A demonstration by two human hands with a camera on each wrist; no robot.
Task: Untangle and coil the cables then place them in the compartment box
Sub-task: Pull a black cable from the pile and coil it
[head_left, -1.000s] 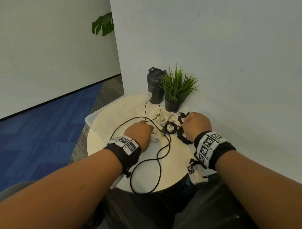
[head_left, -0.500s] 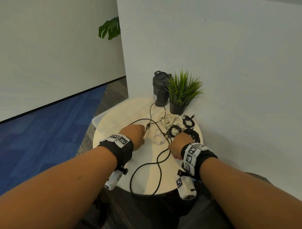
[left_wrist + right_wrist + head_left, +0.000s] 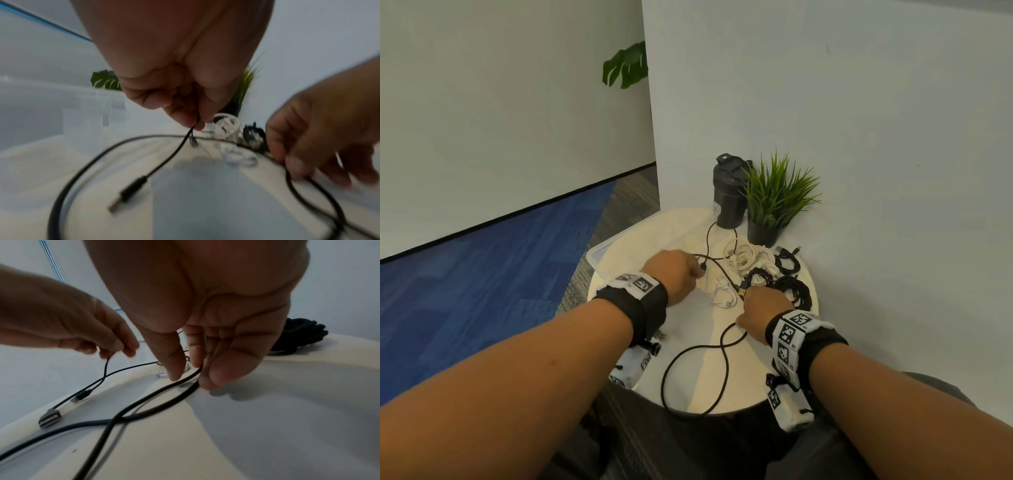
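A long black cable (image 3: 722,363) snakes across the round white table (image 3: 688,325), and its loop reaches the front edge. My left hand (image 3: 698,270) pinches it a little behind its plug (image 3: 127,194), which hangs just over the tabletop. My right hand (image 3: 748,317) pinches a bend of the same cable (image 3: 156,395) between thumb and fingers. A tangle of white cables (image 3: 748,258), a small white cable (image 3: 722,294) and black coils (image 3: 796,291) lie beyond the hands. The clear compartment box (image 3: 599,253) sits at the table's back left.
A black bottle (image 3: 729,192) and a potted green plant (image 3: 774,202) stand at the back of the table against the white wall. The table is small; its front rim (image 3: 750,409) is close to my lap. Blue carpet lies to the left.
My right hand left the black coils at the back right and came toward me onto the long black cable. My left hand kept its hold near the plug and shifted slightly.
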